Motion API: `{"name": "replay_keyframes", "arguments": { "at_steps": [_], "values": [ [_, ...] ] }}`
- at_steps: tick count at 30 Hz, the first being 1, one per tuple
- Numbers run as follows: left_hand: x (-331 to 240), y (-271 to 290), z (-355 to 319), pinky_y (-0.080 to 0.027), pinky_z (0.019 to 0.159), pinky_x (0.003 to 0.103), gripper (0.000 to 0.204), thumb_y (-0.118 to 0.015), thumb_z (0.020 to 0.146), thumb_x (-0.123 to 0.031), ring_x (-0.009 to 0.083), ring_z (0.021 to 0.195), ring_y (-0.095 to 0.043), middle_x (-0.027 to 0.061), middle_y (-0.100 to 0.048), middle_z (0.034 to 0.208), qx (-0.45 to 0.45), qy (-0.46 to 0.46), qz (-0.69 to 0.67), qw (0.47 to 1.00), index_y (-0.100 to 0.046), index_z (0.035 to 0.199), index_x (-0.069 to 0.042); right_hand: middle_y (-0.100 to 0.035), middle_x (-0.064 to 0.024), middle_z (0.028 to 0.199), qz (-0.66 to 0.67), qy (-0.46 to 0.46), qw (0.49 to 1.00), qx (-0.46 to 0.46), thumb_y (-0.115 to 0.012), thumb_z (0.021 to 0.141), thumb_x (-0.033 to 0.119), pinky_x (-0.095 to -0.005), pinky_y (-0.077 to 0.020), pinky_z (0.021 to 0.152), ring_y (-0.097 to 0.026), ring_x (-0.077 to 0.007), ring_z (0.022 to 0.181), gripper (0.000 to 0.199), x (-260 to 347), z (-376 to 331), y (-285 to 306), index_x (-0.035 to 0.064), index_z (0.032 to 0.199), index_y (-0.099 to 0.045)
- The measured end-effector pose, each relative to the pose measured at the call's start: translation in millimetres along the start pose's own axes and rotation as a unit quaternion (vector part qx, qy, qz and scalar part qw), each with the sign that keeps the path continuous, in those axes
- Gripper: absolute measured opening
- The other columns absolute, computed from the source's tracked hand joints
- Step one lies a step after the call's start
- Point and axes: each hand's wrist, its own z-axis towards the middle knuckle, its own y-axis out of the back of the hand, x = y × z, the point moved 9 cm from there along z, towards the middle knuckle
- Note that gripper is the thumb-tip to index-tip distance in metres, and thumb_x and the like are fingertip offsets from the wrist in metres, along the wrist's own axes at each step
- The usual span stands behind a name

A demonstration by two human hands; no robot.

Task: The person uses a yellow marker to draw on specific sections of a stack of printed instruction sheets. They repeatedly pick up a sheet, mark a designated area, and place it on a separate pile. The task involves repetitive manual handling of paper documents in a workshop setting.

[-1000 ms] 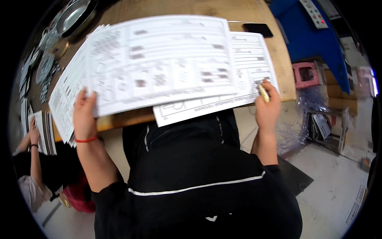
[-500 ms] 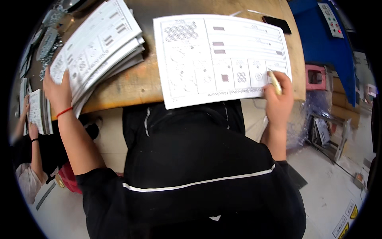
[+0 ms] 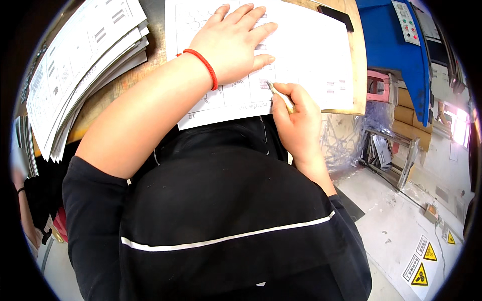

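A large white printed sheet [image 3: 306,65] with line drawings of parts lies on the wooden table, its near edge at the table's front. My left hand [image 3: 233,42] rests flat on it, fingers spread, with a red cord bracelet at the wrist. In my right hand [image 3: 298,113], a cream-coloured pen [image 3: 284,98] is gripped, its grey tip pointing at a small printed figure near the sheet's lower edge. To the left, a thick pile of similar printed sheets [image 3: 85,55] sits fanned at its edges, with neither hand on it.
A dark phone [image 3: 336,18] lies at the table's far right, partly beside the sheet. Past the wooden table's edge [image 3: 357,75] stand a blue machine [image 3: 389,45] with a button panel, a pink plastic item [image 3: 376,86] and a metal frame [image 3: 407,163]. Another person's arm [image 3: 27,215] shows at far left.
My left hand has gone from the pile onto the sheet. My right hand has moved left with the pen. The printing facing up on the sheet differs, and the whole view has shifted.
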Motion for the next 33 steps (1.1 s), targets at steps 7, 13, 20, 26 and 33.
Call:
{"name": "replay_keyframes", "arguments": {
  "at_steps": [7,13,20,26,33],
  "values": [
    [1,1,3,-0.027,0.117,0.053,0.064,-0.057,0.091,-0.049,0.0351,0.141,-0.039,0.0211,-0.043,0.151,0.016,0.014,-0.002,1.0,-0.052,0.142,-0.01,-0.071,-0.0182,0.094,-0.045,-0.039,0.997,0.04,-0.066,0.09,0.004,-0.0355,-0.0533,0.075,-0.07,-0.0317,0.084,0.015,4,3,-8,0.0003,0.105,-0.066],
    [3,-2,4,-0.027,0.117,0.052,0.065,-0.058,0.091,-0.05,0.0346,0.141,-0.039,0.0205,-0.043,0.151,0.011,0.021,0.006,1.0,-0.052,0.142,-0.01,-0.067,-0.0156,0.083,-0.123,-0.005,0.99,0.075,-0.063,0.089,0.005,-0.0441,-0.0523,0.067,-0.066,-0.0363,0.079,0.01,16,-4,-8,0.0048,0.099,-0.066],
    [1,-1,2,-0.027,0.117,0.053,0.065,-0.058,0.091,-0.049,0.0348,0.141,-0.04,0.0208,-0.044,0.15,0.006,0.017,0.011,1.0,-0.051,0.142,-0.01,-0.069,-0.0173,0.089,-0.03,-0.001,0.999,0.04,-0.065,0.089,0.004,-0.0392,-0.0532,0.072,-0.069,-0.0345,0.083,0.015,9,-8,-2,0.0026,0.103,-0.066],
    [1,-2,2,-0.028,0.117,0.054,0.064,-0.058,0.091,-0.049,0.0353,0.141,-0.04,0.0212,-0.044,0.15,0.0,0.013,0.018,1.0,-0.052,0.141,-0.01,-0.07,-0.0173,0.092,-0.028,0.01,0.998,0.053,-0.065,0.089,0.003,-0.0359,-0.0531,0.073,-0.069,-0.0326,0.083,0.016,15,6,-12,0.0016,0.105,-0.066],
    [2,-1,0,-0.026,0.118,0.053,0.064,-0.058,0.091,-0.049,0.0351,0.142,-0.038,0.0206,-0.043,0.151,0.007,0.012,-0.017,1.0,-0.051,0.142,-0.011,-0.063,-0.0104,0.077,-0.138,0.103,0.985,0.013,-0.065,0.084,0.004,-0.0408,-0.0506,0.059,-0.064,-0.0316,0.069,0.016,28,0,-23,0.0071,0.1,-0.064]
  ]
}}
